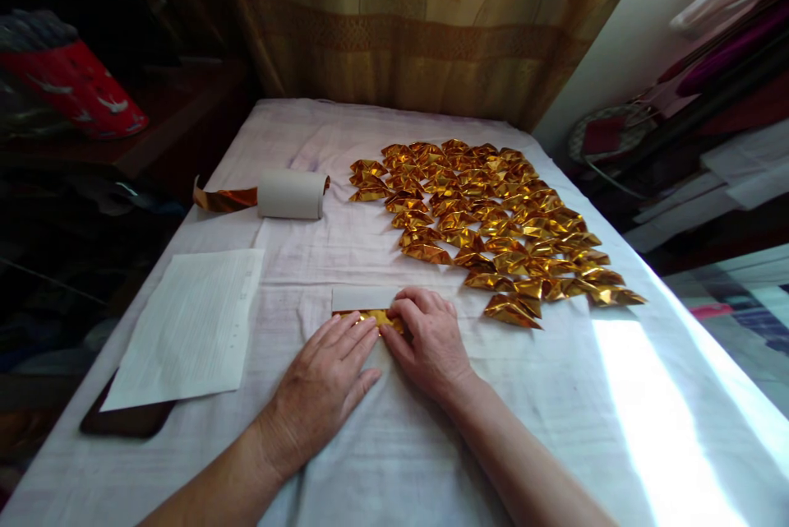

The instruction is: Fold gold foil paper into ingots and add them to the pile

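Resting flat on a small rectangular strip of foil paper [363, 299], grey-white along its far part and shiny gold along its near part, the left hand [329, 379] has its fingers straight and close together, with the thumb spread away on the cloth. At the strip's right end, the right hand [435, 338] has its fingers curled, the thumb and fingertips touching the gold; whether they pinch the paper or only press it, I cannot tell. The strip lies on a tabletop [382, 461] covered by a pale, creased cloth, just in front of the person. Beyond the strip and to its right spreads a large group of shiny gold, pointed, folded foil pieces [486, 214], set close together in uneven rows. Beyond the strip and to its left lies a grey-white paper roll [289, 195], a loose gold tail stretching from its left end. Left of the strip is a white printed sheet of paper [191, 330], partly covering a dark, flat, rounded object [129, 420]. Well beyond the strip hangs a golden-brown patterned curtain [419, 34]
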Available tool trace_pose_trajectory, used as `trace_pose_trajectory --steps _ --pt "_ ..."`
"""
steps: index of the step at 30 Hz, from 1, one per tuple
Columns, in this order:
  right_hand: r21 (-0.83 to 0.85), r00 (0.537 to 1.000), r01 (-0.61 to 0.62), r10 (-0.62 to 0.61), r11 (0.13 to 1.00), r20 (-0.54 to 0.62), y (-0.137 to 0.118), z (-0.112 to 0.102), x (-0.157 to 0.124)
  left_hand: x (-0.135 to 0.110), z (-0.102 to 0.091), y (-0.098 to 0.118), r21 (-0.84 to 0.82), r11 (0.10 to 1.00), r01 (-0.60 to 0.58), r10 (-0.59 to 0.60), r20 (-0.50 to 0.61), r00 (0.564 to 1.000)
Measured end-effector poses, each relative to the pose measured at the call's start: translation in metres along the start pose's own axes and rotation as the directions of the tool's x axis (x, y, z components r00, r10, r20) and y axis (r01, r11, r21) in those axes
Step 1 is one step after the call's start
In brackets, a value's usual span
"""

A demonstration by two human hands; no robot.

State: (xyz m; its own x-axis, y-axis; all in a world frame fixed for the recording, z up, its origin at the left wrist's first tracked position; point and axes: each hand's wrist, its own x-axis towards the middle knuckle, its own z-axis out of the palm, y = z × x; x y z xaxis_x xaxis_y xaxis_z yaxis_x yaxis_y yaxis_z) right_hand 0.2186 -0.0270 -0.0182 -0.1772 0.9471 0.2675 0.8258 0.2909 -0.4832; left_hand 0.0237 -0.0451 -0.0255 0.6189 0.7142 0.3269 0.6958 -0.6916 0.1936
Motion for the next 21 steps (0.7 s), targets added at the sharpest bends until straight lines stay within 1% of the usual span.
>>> trace_pose_trajectory --steps 5,9,15,21 --pt "0.043 0.998 0.027 -0.029 0.999 0.049 0.011 -0.007 -0.005 -0.001 0.001 -0.004 -0.027 0.999 -0.017 0.017 0.021 1.0" --pt "0.046 0.999 0.02 -0.021 0.999 0.036 0.017 -0.008 -0.008 0.0 0.001 -0.003 -0.037 0.999 -0.009 0.01 0.017 1.0" --pt "0.043 0.999 0.014 -0.016 0.999 0.028 0.015 -0.007 -0.007 0.005 -0.002 0.0 -0.019 1.0 -0.001 0.002 0.052 0.999" --pt "0.039 0.999 0.018 -0.02 0.999 0.03 0.016 -0.007 -0.007 -0.006 -0.004 -0.015 0.032 0.997 -0.065 0.063 0.055 0.997"
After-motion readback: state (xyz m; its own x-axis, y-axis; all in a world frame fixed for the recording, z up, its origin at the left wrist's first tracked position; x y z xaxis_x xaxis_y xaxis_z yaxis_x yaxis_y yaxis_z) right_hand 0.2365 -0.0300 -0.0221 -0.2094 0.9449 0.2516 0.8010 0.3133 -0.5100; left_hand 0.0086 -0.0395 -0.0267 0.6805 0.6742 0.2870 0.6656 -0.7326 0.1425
